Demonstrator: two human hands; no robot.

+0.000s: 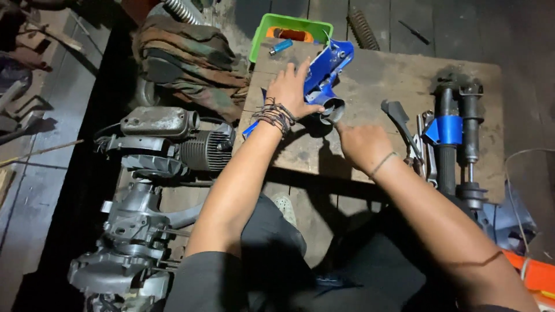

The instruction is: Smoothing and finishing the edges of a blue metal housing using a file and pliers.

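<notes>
Your left hand lies spread and flat on the blue metal part at the far side of the desk, while your right hand is curled with its fingertips pinching at the part's grey round end. With only a flat palm steadying it, the part could twist or skid and nip your fingers. Behind it, the green tray holds a blue lighter and something orange.
</notes>
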